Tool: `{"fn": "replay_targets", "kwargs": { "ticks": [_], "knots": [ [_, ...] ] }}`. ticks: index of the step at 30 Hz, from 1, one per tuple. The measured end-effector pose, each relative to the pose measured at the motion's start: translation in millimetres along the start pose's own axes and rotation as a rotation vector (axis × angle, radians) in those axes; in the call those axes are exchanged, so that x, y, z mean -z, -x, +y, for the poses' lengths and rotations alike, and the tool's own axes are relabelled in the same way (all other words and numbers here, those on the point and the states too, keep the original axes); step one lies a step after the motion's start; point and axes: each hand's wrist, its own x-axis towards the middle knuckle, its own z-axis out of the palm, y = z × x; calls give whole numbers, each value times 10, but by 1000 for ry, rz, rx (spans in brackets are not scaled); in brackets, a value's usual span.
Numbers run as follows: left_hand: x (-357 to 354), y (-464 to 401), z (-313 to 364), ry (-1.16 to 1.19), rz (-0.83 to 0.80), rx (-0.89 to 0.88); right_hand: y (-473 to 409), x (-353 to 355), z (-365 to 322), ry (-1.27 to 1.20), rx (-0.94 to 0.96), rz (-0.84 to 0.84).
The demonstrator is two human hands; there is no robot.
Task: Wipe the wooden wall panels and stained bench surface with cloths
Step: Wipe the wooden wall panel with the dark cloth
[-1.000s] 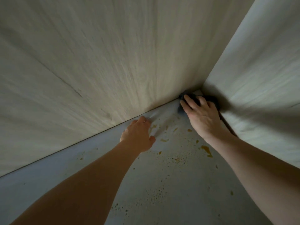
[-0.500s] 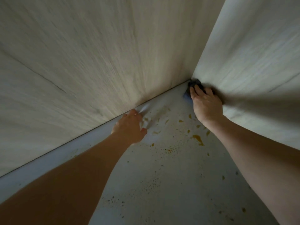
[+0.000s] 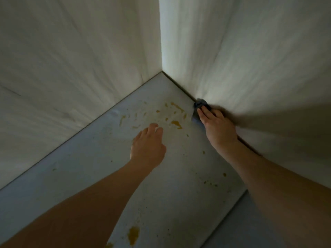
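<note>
A pale bench surface [image 3: 100, 172] carries several orange-brown stains [image 3: 176, 123] near the corner, with a larger blotch [image 3: 133, 234] close to me. Two light wooden wall panels, the left panel [image 3: 71, 59] and the right panel [image 3: 250, 51], meet at the corner. My right hand [image 3: 217, 128] presses a dark cloth [image 3: 200, 104] into the seam where the bench meets the right panel; its fingers lie flat on the cloth. My left hand [image 3: 147, 147] rests palm down on the bench just short of the stains, fingers straight. I cannot make out a cloth under it.
The bench's front edge [image 3: 231, 212] runs diagonally at the lower right, with a darker lower surface [image 3: 250, 230] beyond it. The right hand casts a deep shadow on the right panel [image 3: 277, 126].
My right hand slid the dark cloth out of the corner along the foot of the right panel. My left hand left the left panel's foot and moved onto the bench near the stains.
</note>
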Motion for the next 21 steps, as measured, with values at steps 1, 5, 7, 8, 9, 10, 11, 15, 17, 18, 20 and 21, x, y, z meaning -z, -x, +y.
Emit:
{"fn": "replay_targets", "kwargs": {
  "ticks": [1, 5, 7, 8, 9, 10, 11, 15, 17, 18, 20, 21],
  "knots": [
    [-61, 71, 125, 3, -4, -42, 114, -26, 47, -10, -19, -8],
    [-317, 356, 541, -3, -29, -173, 578, -108, 281, -21, -75, -53],
    [-413, 470, 648, -24, -59, -216, 763, -131, 365, -44, -110, -75],
    [-451, 530, 697, -39, -74, -239, 870, -138, 406, -59, -136, -84],
    [-477, 583, 728, -49, -87, -256, 970, -149, 443, -72, -160, -86],
    [-496, 634, 748, -53, -94, -267, 1065, -156, 473, -87, -187, -86],
    [-511, 681, 753, -53, -96, -274, 1151, -154, 495, -99, -217, -92],
    [-531, 813, 703, -55, -139, -284, 1380, -178, 518, -120, -353, -129],
    [-541, 822, 668, -42, -158, -283, 1438, -202, 481, -146, -436, -135],
    [-550, 824, 662, -35, -163, -286, 1464, -206, 453, -156, -485, -135],
    [-560, 820, 667, -32, -171, -289, 1505, -191, 390, -198, -596, -132],
    [-568, 814, 665, -33, -177, -289, 1518, -186, 359, -232, -648, -127]
  ]
}}
